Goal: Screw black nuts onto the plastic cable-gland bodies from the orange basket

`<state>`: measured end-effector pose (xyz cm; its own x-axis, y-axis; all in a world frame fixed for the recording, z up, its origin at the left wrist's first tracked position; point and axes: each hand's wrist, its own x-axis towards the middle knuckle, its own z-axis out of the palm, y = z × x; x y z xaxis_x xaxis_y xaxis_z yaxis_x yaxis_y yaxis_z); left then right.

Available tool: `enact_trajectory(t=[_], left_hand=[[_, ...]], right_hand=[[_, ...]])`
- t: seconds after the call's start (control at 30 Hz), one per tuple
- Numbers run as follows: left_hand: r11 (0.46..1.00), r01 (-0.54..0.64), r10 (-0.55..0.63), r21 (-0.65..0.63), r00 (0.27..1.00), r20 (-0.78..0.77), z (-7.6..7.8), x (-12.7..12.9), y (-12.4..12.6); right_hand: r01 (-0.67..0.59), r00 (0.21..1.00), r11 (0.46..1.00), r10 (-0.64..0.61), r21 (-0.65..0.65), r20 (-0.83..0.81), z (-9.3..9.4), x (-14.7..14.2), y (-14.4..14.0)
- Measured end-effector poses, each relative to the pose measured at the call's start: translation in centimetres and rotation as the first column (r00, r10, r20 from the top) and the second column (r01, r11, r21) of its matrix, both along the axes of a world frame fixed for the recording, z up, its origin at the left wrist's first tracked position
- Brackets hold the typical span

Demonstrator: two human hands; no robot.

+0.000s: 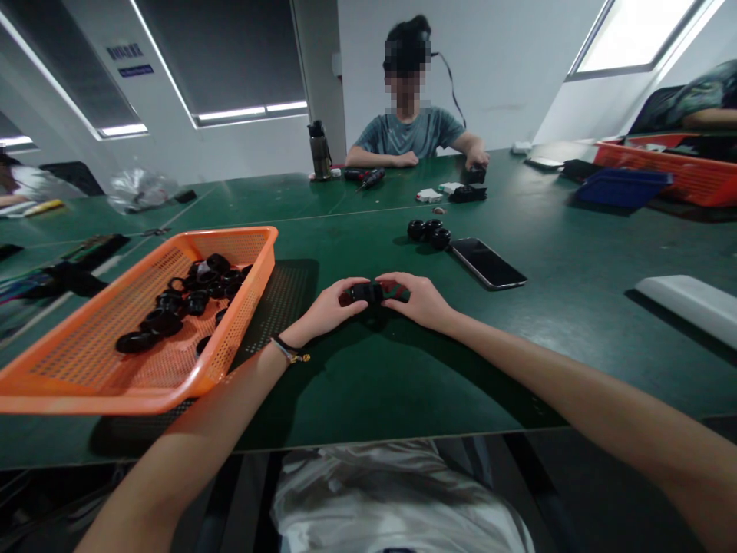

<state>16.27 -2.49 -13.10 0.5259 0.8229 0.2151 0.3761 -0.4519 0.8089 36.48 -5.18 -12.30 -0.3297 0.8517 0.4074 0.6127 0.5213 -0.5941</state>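
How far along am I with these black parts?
Looks done: three black pieces sit grouped beside the phone. In hand: left hand and right hand together grip one small black part. Left: many black rings lie in the orange basket.

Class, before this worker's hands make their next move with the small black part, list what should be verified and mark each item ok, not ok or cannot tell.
1. Both hands on the small black plastic part: ok; left hand and right hand grip it from either side.
2. Part supported on the green table mat: cannot tell.
3. Orange mesh plastic basket stocked with black rubber rings: ok.
4. Black smartphone clear of hands: ok, it lies apart.
5. Three loose black rings beside the phone within reach: ok, probably.
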Motion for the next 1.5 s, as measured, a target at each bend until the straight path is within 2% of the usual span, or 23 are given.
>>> enact_trajectory(t=[0.33,0.83,1.5], left_hand=[[1.0,-0.006,0.006,-0.025,1.0,0.003,0.27,0.21,-0.17],[1.0,-0.006,0.007,0.023,1.0,-0.026,0.22,0.11,-0.15],[1.0,-0.003,0.004,0.023,0.999,-0.046,0.03,0.02,0.06]], right_hand=[[-0.021,1.0,1.0,0.021,0.009,-0.01,-0.12,0.05,0.09],[-0.025,1.0,1.0,0.025,0.008,0.006,-0.25,0.16,0.26],[-0.02,0.999,1.0,0.021,-0.02,0.026,-0.3,0.13,0.39]])
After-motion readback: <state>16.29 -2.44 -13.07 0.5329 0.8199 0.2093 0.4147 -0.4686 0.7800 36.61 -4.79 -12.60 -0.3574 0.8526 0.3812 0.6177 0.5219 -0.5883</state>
